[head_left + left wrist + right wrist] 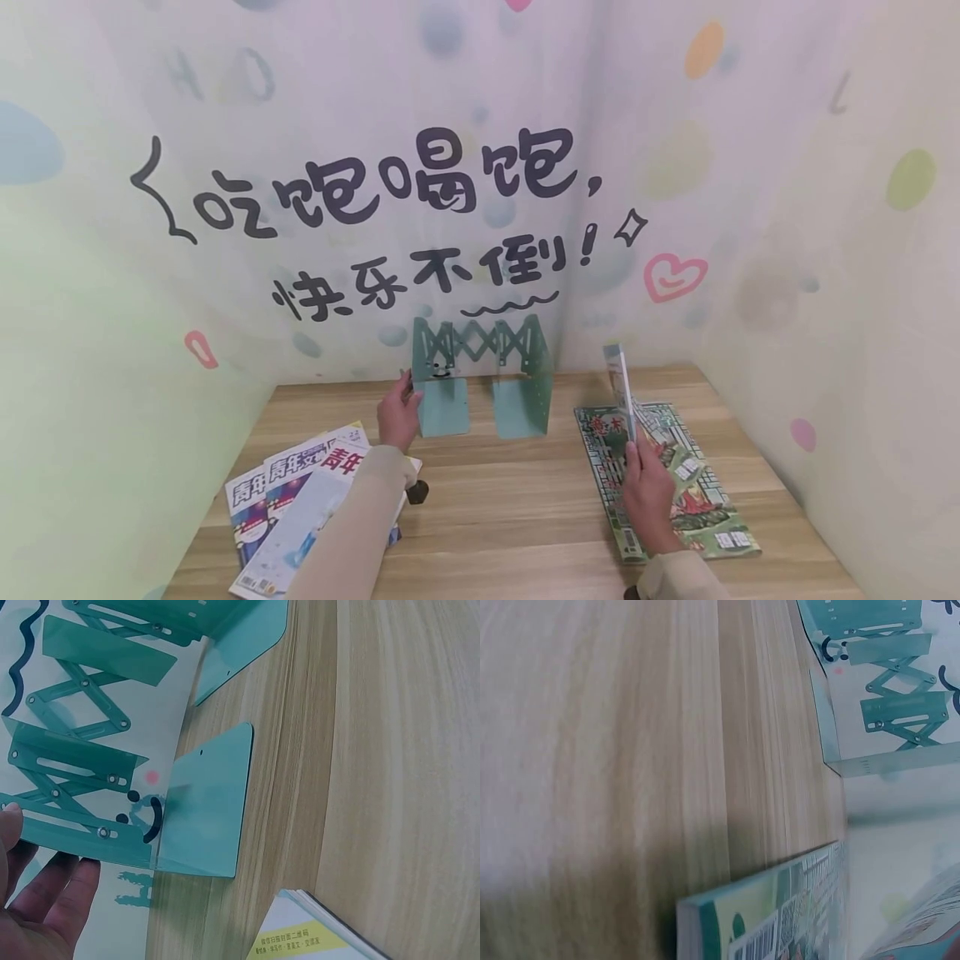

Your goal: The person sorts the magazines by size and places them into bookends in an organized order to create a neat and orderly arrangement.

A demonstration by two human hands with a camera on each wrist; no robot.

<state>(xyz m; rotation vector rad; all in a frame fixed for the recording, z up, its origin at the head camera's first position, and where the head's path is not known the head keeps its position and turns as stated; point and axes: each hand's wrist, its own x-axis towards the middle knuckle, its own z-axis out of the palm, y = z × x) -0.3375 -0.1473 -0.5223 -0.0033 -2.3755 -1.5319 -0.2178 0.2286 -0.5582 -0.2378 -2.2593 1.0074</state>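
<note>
A teal expandable bookend [521,410] with a crisscross lattice stands upright near the back wall. My left hand [398,414] grips its left side panel; in the left wrist view the thumb lies on one face and the fingers [71,896] on the other. My right hand [648,492] holds a thin magazine [619,387] upright, its edge toward me. Beneath that hand, a magazine with a green illustrated cover [701,483] lies flat on the table. Part of the held magazine [930,937] shows at the right wrist view's lower right corner; the right hand is barely visible there.
Several magazines [288,529] lie fanned out at the left of the wooden table [495,517], partly under my left forearm. A wall with large dark lettering [427,271] rises behind the bookend, and side walls [862,333] enclose the table.
</note>
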